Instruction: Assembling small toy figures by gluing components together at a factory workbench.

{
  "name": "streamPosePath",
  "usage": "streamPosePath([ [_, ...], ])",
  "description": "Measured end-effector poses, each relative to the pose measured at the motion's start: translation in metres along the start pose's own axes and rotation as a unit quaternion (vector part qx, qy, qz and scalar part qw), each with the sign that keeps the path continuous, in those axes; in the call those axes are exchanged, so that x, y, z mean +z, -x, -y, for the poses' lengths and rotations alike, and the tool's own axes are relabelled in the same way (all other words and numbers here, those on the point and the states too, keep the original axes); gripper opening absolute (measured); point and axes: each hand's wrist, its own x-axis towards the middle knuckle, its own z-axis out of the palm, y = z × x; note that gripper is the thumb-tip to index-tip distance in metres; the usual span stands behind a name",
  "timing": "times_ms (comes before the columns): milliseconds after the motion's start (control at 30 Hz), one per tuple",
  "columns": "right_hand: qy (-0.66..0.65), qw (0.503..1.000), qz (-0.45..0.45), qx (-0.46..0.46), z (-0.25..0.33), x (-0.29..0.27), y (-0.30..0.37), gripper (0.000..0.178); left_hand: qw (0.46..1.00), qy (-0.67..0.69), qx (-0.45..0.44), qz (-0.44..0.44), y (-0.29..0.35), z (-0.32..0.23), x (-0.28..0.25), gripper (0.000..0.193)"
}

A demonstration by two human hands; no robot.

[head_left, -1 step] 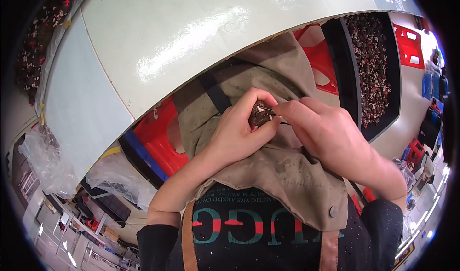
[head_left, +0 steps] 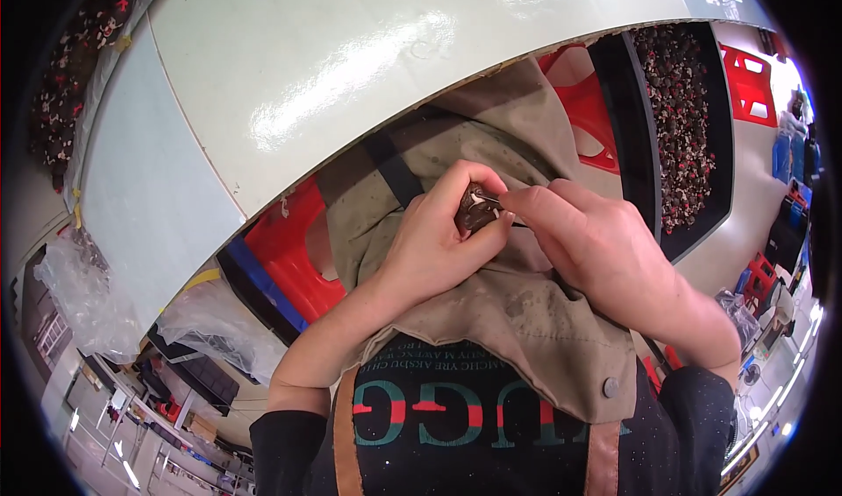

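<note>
Above my lap, my left hand is closed round a small dark brown piece with white details. Its thumb and index finger frame the side that faces up. My right hand pinches a thin metal tool, whose tip is at the white part of the piece. Most of the tool is hidden behind my right fingers, so its exact kind does not show. A brown apron spreads under both hands.
A glossy white table curves across the far side. At the right stands a black bin full of small brown, red and white pieces. Red plastic stools are around me. Clear plastic bags hang at the left.
My right hand and forearm have shifted very slightly. Both hands keep their grip, and the brown piece stays in place.
</note>
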Motion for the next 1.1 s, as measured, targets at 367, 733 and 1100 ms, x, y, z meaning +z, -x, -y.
streamPosePath([
  [367,0.061,0.996,-0.060,0.015,0.002,0.026,0.007,0.030,0.974,-0.220,0.041,-0.037,0.001,-0.004,0.004,0.029],
  [733,0.077,0.995,0.067,-0.006,-0.002,-0.003,-0.017,0.025,0.966,-0.253,0.041,-0.032,0.002,0.001,0.005,0.033],
  [1100,-0.020,0.999,-0.030,-0.029,0.022,-0.016,0.002,0.027,0.982,-0.187,0.001,-0.007,-0.002,-0.013,-0.002,0.024],
])
